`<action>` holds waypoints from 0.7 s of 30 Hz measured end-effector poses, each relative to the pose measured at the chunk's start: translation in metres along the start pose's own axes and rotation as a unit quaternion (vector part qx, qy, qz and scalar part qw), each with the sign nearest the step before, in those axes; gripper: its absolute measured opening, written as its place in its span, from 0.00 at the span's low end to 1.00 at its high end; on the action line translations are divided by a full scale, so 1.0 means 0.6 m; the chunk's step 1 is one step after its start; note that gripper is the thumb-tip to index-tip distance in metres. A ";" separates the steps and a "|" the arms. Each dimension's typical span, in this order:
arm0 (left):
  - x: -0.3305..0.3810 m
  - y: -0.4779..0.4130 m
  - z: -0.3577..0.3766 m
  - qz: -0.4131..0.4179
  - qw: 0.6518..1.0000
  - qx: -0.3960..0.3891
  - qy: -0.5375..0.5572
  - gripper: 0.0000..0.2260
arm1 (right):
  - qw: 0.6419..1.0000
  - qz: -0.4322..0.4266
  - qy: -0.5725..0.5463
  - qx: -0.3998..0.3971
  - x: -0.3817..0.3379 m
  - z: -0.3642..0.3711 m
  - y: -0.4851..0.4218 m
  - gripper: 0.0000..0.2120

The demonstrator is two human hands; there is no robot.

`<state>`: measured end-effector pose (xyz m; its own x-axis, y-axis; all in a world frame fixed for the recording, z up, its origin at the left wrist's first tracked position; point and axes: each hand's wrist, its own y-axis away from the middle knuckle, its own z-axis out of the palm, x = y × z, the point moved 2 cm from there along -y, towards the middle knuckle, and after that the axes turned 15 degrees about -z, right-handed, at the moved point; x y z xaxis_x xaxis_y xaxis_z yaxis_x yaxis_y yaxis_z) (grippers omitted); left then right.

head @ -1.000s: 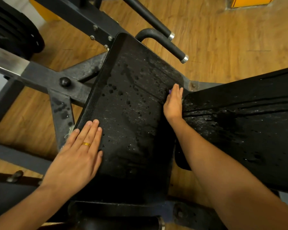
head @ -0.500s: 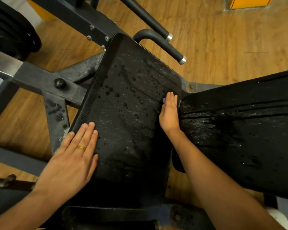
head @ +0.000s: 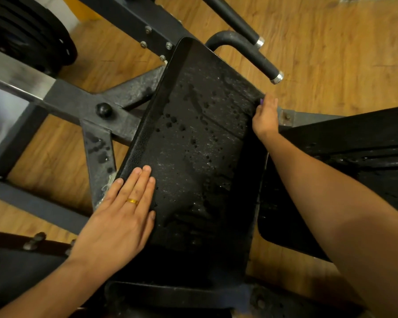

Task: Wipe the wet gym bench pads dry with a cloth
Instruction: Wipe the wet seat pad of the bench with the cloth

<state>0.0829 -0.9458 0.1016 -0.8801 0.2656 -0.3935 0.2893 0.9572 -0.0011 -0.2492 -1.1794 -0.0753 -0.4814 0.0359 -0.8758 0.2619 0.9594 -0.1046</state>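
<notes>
Left forearm enters from the near left, angled far and to the right. Left hand lies palm down on the near left edge of the centre pad. Its fingers are straight, close together and released, gripping nothing, with the tips pointing far. The little finger sits on the pad's left rim and the thumb is tucked along the hand's right side. There is a gold ring on the ring finger.

The centre pad is black and slants from near centre toward the far side. Water droplets are scattered over its surface, thickest in the middle and far half.

Right forearm reaches in from the near right, crossing over the near left part of the second pad, which is also black and has wet streaks. Right hand is seen edge-on at the centre pad's far right edge, close to the far right corner, touching the rim. I cannot tell whether its fingers are straight or clenched over the rim, or whether they hold anything. A purple speck shows at the fingertips, too small to tell what it is.

The grey steel frame stands left of the pad, spotted with water, with a round black knob on it. A black handle bar with a chrome tip lies just past the far right corner. Weight plates are at the far left. The wooden floor lies under everything.
</notes>
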 end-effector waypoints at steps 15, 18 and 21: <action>0.001 0.000 -0.001 -0.001 1.000 0.001 0.007 0.29 | 0.999 -0.028 -0.005 0.017 -0.005 0.018 0.092 0.26; 0.001 0.000 -0.002 -0.004 1.000 0.003 0.006 0.29 | 0.999 -0.027 0.004 0.016 -0.005 0.018 0.068 0.26; 0.001 -0.001 -0.001 -0.001 1.000 0.002 -0.001 0.29 | 0.999 -0.031 0.009 0.000 -0.003 0.010 0.026 0.22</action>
<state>0.0821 -0.9462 0.1021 -0.8794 0.2642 -0.3962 0.2902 0.9569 -0.0060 -0.2393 -1.1662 -0.0780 -0.5113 -0.0192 -0.8592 0.2300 0.9602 -0.1583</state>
